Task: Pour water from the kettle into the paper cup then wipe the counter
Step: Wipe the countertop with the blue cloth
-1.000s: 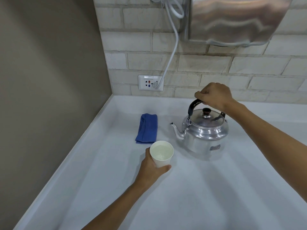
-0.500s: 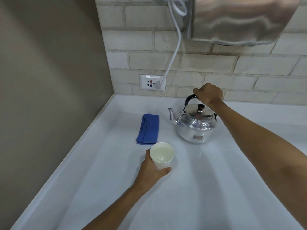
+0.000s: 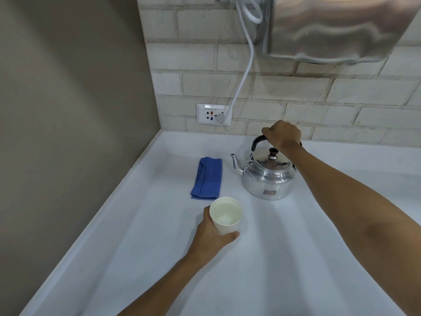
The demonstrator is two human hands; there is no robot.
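1. The right hand (image 3: 282,136) is gripping the handle of the upright aluminium kettle (image 3: 267,176) standing on the white counter (image 3: 273,258)
2. The left hand (image 3: 210,240) is clasping the water-filled paper cup (image 3: 226,215), just in front of the folded blue cloth (image 3: 207,177)

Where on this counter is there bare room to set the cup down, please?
The counter is bare between the two forearms, nearer than the kettle. It is crowded farther back: blue cloth, paper cup in the left hand, and kettle sit close together.
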